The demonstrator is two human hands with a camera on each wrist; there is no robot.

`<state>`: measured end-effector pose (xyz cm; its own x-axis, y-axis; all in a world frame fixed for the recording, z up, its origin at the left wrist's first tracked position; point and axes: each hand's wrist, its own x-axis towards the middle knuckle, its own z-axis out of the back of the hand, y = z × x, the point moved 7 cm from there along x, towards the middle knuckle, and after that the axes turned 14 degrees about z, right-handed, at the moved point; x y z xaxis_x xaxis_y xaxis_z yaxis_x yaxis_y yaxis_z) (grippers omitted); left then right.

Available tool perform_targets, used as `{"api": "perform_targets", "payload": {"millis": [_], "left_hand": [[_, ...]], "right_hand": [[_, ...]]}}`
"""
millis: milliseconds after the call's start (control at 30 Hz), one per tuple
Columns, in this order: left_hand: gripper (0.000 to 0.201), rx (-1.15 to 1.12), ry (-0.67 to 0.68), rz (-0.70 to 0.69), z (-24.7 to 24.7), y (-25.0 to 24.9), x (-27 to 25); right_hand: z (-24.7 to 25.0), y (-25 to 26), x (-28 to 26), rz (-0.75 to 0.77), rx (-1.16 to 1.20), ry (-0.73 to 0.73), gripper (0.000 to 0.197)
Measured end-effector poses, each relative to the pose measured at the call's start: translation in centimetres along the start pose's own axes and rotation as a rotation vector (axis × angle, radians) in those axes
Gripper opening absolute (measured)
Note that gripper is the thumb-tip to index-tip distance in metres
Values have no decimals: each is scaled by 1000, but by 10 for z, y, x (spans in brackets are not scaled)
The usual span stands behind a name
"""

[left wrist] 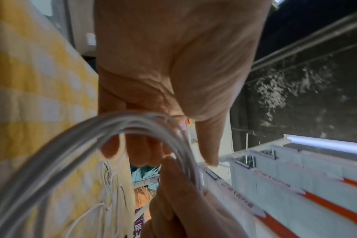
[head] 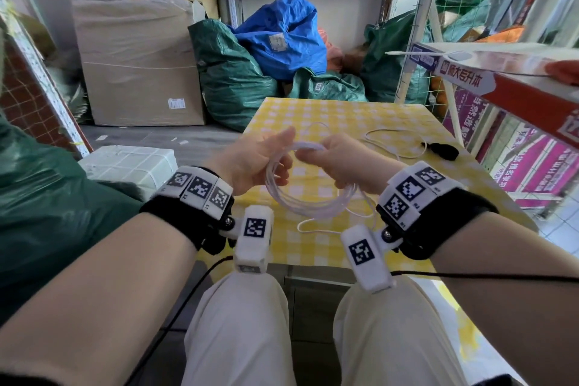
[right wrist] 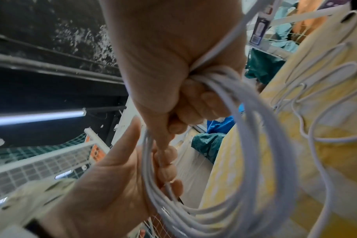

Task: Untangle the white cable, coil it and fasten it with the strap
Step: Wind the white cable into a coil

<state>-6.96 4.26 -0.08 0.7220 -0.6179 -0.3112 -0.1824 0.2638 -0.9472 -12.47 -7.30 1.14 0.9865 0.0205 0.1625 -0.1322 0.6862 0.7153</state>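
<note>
Both hands (head: 250, 163) raised, fingers (right wrist: 206, 99) curled round cable coil (head: 307, 200)

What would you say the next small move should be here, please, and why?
Probably wind another loop: the left hand and right hand grip a part-made coil of white cable, but loose cable still lies on the table, and the black strap lies untouched.

The red and white carton (head: 488, 78) at the right of the head view bears large white Chinese characters, tilted and hard to read; the magenta boxes (head: 532, 163) beneath it carry more Chinese print, too skewed to make out; the wrist bands (head: 200, 188) show black-and-white square code markers; shipping labels on the parcels are too small to read.
</note>
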Motion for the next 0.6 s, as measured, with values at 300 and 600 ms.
{"api": "perform_targets", "payload": {"millis": [300, 600], "left_hand": [[43, 649, 33, -86, -28, 10, 8], [28, 760, -195, -252, -15, 3, 27]], "right_hand": [[-17, -3, 4, 30, -355, 105, 50], [0, -35, 19, 15, -55, -125, 41]]}}
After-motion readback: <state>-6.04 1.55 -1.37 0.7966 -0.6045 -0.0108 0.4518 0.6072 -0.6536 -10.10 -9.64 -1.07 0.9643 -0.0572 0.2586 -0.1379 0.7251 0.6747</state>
